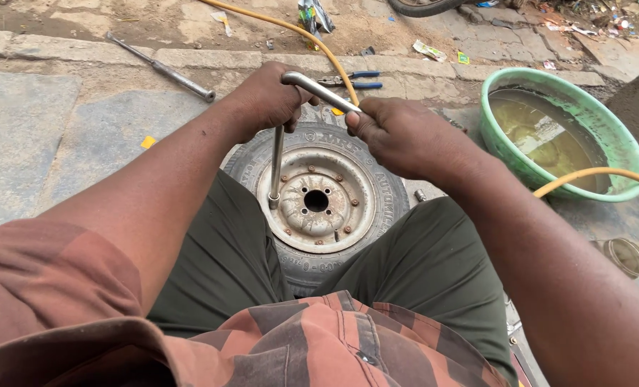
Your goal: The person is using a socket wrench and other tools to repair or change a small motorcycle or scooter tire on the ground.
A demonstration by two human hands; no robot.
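Observation:
A small black tyre (387, 204) on a rusty grey steel rim (318, 202) lies flat on the ground between my knees. A bent L-shaped metal wrench (277, 161) stands upright with its socket end on a nut at the rim's left side. My left hand (265, 97) grips the wrench at its bend. My right hand (398, 136) is closed around the wrench's horizontal arm, above the tyre's far edge.
A green basin (624, 147) of murky water sits at the right, with a yellow hose (592, 174) crossing it. Blue-handled pliers (355, 79) and a long metal bar (163, 68) lie on the stone paving beyond the tyre. A small round tin (626, 256) sits at lower right.

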